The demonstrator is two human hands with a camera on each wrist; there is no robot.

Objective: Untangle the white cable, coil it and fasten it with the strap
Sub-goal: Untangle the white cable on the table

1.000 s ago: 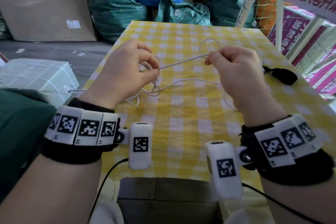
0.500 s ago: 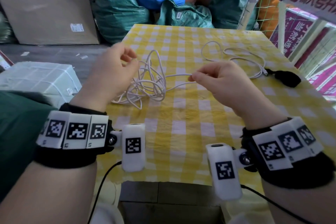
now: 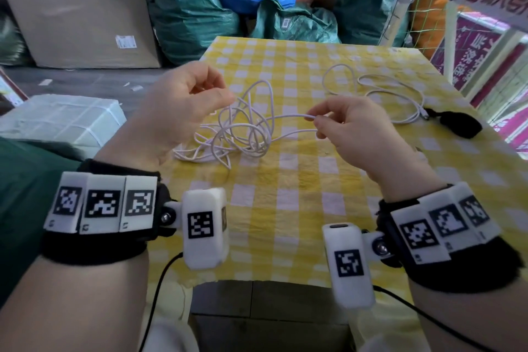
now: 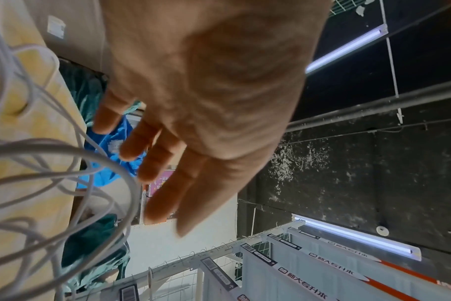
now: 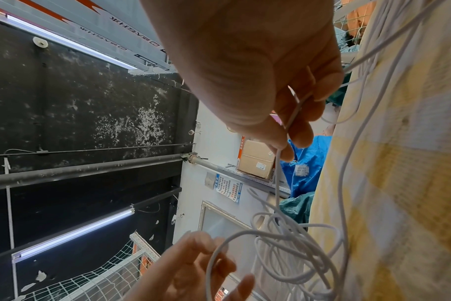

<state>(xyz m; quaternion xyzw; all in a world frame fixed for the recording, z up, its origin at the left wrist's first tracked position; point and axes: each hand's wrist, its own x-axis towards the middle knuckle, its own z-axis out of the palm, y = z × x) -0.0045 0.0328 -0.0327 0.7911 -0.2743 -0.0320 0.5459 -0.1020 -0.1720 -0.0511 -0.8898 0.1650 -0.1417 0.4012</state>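
Observation:
The white cable (image 3: 243, 134) lies in a loose tangle on the yellow checked tablecloth (image 3: 285, 203). One strand runs from it to my right hand (image 3: 315, 120), which pinches that strand between thumb and forefinger just above the table; the pinch also shows in the right wrist view (image 5: 287, 146). My left hand (image 3: 217, 93) hovers at the tangle's left side with relaxed fingers and holds nothing. In the left wrist view its fingers (image 4: 168, 163) are straight, with cable loops (image 4: 65, 154) beside them. The cable's far end (image 3: 423, 116) lies next to the black strap (image 3: 460, 124) at the right.
The table's left edge (image 3: 183, 163) runs close under my left hand. A white wrapped parcel (image 3: 63, 120) sits on the floor to the left. Green and blue bags (image 3: 228, 3) and a cardboard box (image 3: 77, 8) stand behind. A wire rack (image 3: 457, 23) borders the right side.
My left hand let go of the cable it held taut a second ago and opened. The tangle dropped onto the cloth. My right hand came lower, still pinching its strand.

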